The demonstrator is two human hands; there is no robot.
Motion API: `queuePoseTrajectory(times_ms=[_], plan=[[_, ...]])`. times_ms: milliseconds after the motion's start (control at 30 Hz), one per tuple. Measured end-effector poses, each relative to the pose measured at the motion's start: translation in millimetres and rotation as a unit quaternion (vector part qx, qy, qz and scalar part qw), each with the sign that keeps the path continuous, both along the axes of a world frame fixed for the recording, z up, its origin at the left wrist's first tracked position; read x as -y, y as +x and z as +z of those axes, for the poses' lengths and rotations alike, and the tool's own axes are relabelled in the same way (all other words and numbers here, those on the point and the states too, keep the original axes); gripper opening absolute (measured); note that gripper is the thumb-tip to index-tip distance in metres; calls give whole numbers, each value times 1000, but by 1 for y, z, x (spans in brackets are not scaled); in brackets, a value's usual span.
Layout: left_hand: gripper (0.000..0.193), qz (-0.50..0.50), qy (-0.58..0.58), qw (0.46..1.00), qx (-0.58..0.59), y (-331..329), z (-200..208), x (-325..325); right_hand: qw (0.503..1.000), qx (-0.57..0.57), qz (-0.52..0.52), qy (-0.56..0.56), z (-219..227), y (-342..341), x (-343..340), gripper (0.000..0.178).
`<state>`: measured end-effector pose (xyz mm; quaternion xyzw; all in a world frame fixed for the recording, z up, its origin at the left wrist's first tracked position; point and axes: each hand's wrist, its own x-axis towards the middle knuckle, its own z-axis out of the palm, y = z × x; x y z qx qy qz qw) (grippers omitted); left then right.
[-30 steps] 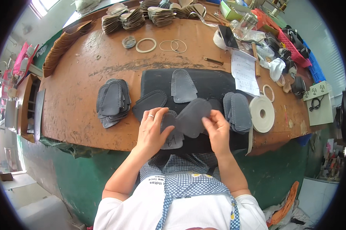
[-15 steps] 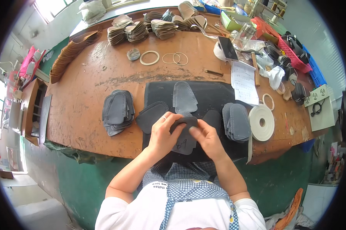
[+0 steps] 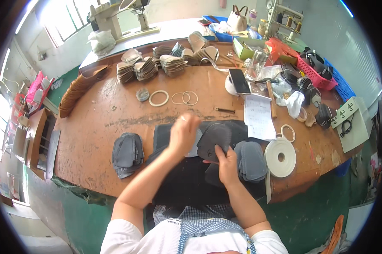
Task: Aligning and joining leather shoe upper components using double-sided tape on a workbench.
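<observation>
My right hand (image 3: 227, 164) pinches dark grey shoe-upper pieces (image 3: 214, 142) at their lower edge, thumb on top; how many layers it holds I cannot tell. Up and to the left of them is my left hand (image 3: 184, 134), smeared by motion, its fingers unclear. Part of a lighter grey piece (image 3: 192, 151) shows beside that hand, over the black cloth (image 3: 174, 182). Below the held pieces, another dark piece (image 3: 213, 174) lies partly hidden by my right hand. Stacks of grey pieces lie at the left (image 3: 127, 155) and right (image 3: 252, 163).
A white tape roll (image 3: 280, 157) sits right of the right stack. Behind it are a written sheet (image 3: 258, 116), a phone (image 3: 239, 81) and a hammer (image 3: 271, 99). Rings (image 3: 159, 98) and bundles of insole-shaped pieces (image 3: 173, 65) lie farther back on the brown table (image 3: 85, 139).
My left hand has let go of the dark piece and moved up and left. My right hand keeps hold at the right. The view has tilted upward, showing more of the room's back.
</observation>
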<state>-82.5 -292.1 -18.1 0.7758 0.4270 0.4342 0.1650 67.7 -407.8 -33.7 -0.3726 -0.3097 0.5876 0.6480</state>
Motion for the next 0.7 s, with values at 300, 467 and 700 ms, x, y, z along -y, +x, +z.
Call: queuePoseTrajectory(times_ms=[300,467,700], plan=[[18,70,-64,979,-181,-71,-82,-196,954,277,-93,73,-9,-13,-9,46],[17,125,18,981,-147,-108,-57,-202,962,245,-6,118,-1,-13,-12,27],[5,-113,-176,978,-15,-23,58,16,944,164,-111,265,20,1,-6,26]])
